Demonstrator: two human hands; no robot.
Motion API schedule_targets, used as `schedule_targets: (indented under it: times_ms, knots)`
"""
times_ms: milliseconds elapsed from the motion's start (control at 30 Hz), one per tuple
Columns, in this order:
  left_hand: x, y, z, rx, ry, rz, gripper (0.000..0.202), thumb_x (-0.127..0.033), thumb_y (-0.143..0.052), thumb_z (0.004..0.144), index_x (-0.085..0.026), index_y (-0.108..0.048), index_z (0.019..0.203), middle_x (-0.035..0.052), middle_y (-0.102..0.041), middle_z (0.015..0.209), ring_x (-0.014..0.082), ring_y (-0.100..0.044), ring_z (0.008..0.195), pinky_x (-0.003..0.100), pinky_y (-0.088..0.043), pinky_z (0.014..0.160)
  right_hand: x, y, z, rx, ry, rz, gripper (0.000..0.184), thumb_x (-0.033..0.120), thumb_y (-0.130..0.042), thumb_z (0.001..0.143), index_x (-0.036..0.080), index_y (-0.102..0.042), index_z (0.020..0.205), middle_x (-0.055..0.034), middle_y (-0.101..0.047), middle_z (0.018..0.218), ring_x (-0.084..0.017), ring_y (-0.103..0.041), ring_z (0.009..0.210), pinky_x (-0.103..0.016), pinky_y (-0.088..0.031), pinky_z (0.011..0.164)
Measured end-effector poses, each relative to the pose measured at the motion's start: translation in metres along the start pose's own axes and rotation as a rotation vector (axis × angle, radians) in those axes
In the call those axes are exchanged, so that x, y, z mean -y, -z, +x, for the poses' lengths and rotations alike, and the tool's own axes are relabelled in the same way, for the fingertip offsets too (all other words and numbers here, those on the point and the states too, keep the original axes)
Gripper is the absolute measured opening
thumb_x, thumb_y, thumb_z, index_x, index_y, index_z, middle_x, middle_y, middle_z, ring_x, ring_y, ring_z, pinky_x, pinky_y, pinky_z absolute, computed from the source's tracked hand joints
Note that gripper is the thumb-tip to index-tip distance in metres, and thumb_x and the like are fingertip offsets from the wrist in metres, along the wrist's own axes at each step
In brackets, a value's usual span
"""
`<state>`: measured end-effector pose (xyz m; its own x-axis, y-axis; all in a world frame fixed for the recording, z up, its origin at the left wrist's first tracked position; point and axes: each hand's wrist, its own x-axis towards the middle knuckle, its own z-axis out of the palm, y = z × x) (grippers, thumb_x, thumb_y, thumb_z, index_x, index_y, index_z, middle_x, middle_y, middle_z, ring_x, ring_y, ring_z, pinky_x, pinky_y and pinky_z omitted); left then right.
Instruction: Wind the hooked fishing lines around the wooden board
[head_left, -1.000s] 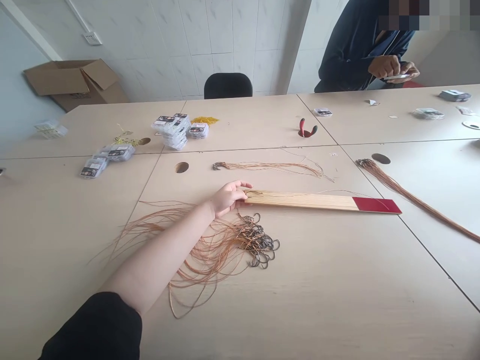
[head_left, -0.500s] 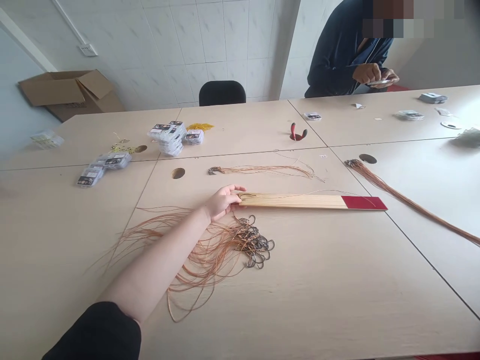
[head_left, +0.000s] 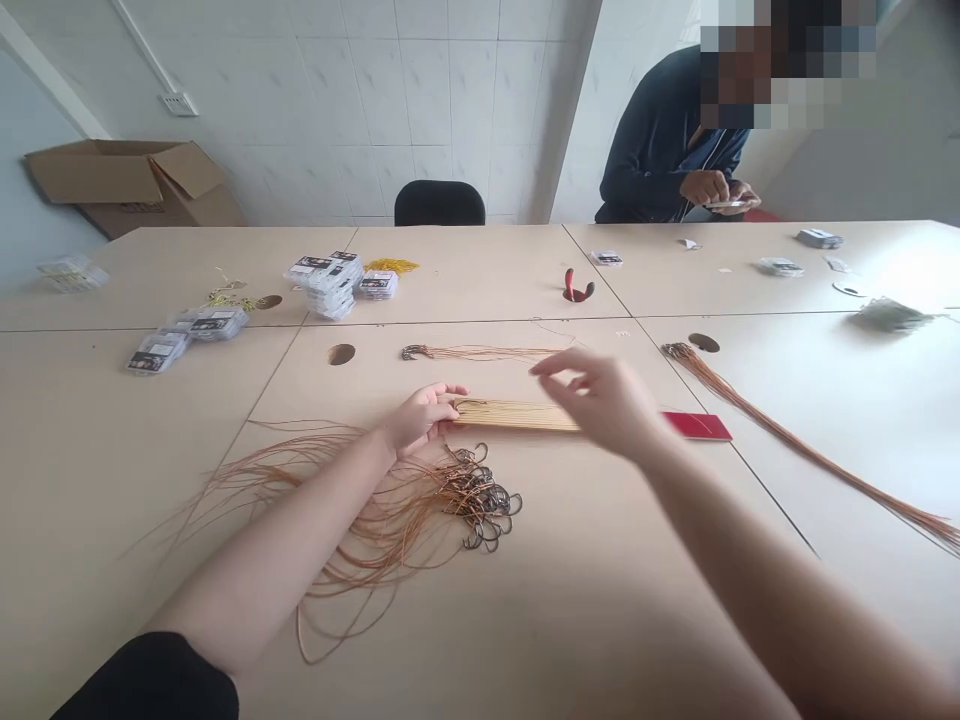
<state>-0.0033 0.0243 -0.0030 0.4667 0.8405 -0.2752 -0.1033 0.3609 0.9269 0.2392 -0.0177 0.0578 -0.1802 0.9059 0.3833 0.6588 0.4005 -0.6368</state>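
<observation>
My left hand (head_left: pixel 421 420) is closed on the left end of a long, flat wooden strip (head_left: pixel 517 414) with a red right end. A fish hook (head_left: pixel 471 403) lies on the strip beside my fingertips. Above the strip's middle is my right hand (head_left: pixel 600 395), slightly blurred, its fingertips drawn together; what they pinch, if anything, I cannot make out. In front of the strip lies a loose heap of dark fish hooks (head_left: pixel 484 500) tied to orange-brown lines (head_left: pixel 375 540), which run left beneath my left forearm. Behind the strip rests a smaller bundle of hooked lines (head_left: pixel 480 352).
A long bundle of hooked lines (head_left: pixel 750 420) stretches off to the right. Stacked clear plastic boxes (head_left: pixel 326 285) and more boxes (head_left: pixel 187 335) stand at left. Red-handled pliers (head_left: pixel 577 288) sit in a table hole. Across the table, a person (head_left: pixel 660 150) handles a small flat object.
My right hand has come in from the right over the wooden strip. My left hand still grips its left end. The view has shifted slightly.
</observation>
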Motion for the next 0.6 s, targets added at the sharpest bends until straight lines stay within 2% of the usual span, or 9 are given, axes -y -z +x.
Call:
schedule_targets:
  times_ms: [67,133,200,400,600]
  knots:
    - [0.000,0.000,-0.001,-0.001,-0.013,-0.001,0.036,-0.008,-0.058,0.069,-0.016,-0.054,0.103,0.0049,-0.060,0.093,0.0120,-0.058,0.080,0.026,-0.046,0.074,-0.002,-0.023,0.003,0.041,0.117,-0.066,0.021,0.028,-0.048,0.086,0.022,-0.061,0.100,-0.0056,-0.060,0.098,-0.017,-0.054,0.087,-0.035,-0.046,0.075]
    - [0.000,-0.001,-0.002,0.006,-0.017,-0.005,0.035,-0.009,-0.058,0.069,-0.016,-0.054,0.104,0.0050,-0.060,0.091,0.0130,-0.058,0.081,0.027,-0.046,0.075,-0.004,-0.045,0.003,0.078,0.269,-0.185,0.027,0.024,-0.047,0.085,0.024,-0.057,0.110,-0.0074,-0.057,0.106,-0.021,-0.049,0.099,-0.038,-0.042,0.081]
    - [0.000,0.000,-0.002,0.021,-0.011,-0.020,0.036,-0.009,-0.057,0.070,-0.016,-0.054,0.105,0.0060,-0.062,0.092,0.0147,-0.059,0.083,0.030,-0.045,0.078,-0.005,-0.058,0.002,0.126,0.378,-0.292,0.033,0.024,-0.048,0.085,0.027,-0.052,0.118,-0.0079,-0.053,0.116,-0.024,-0.044,0.108,-0.040,-0.038,0.084]
    - [-0.001,0.002,0.001,0.082,0.044,-0.084,0.038,-0.009,-0.058,0.070,-0.014,-0.055,0.107,0.0085,-0.063,0.096,0.0176,-0.060,0.087,0.033,-0.044,0.082,-0.012,-0.061,0.000,0.219,0.455,-0.429,0.037,0.027,-0.042,0.088,0.025,-0.045,0.125,-0.0079,-0.052,0.116,-0.022,-0.044,0.106,-0.038,-0.035,0.086]
    - [-0.006,0.002,0.004,0.113,0.072,-0.056,0.040,-0.006,-0.058,0.069,-0.014,-0.057,0.108,0.0091,-0.062,0.104,0.0174,-0.058,0.093,0.031,-0.042,0.085,-0.021,-0.066,0.000,0.259,0.436,-0.396,0.040,0.028,-0.040,0.088,0.022,-0.041,0.128,-0.0072,-0.053,0.114,-0.020,-0.049,0.096,-0.035,-0.038,0.083]
